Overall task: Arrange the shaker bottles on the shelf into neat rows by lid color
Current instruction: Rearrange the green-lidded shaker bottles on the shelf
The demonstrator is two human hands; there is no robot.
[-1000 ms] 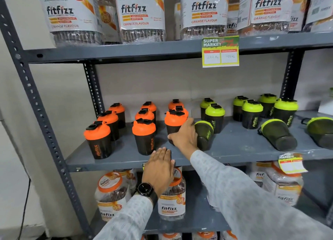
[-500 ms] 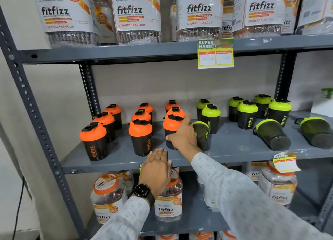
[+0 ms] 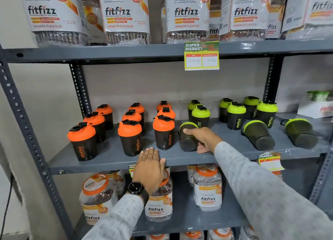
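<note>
On the grey middle shelf several orange-lidded shaker bottles stand upright in three rows on the left. Several green-lidded shakers stand upright at the back right. Three green-lidded shakers lie on their sides: one in the middle, two more further right. My right hand wraps around the middle tipped shaker, thumb over its top side. My left hand rests flat on the shelf's front edge, fingers together, holding nothing.
Large fitfizz jars fill the shelf above, close over the bottles. A price tag hangs from that upper shelf edge. More fitfizz jars sit on the shelf below. A white box stands at the far right.
My right hand has left the front orange shaker and moved right onto the tipped green-lidded shaker. The left hand stays on the shelf edge. The view has shifted slightly.
</note>
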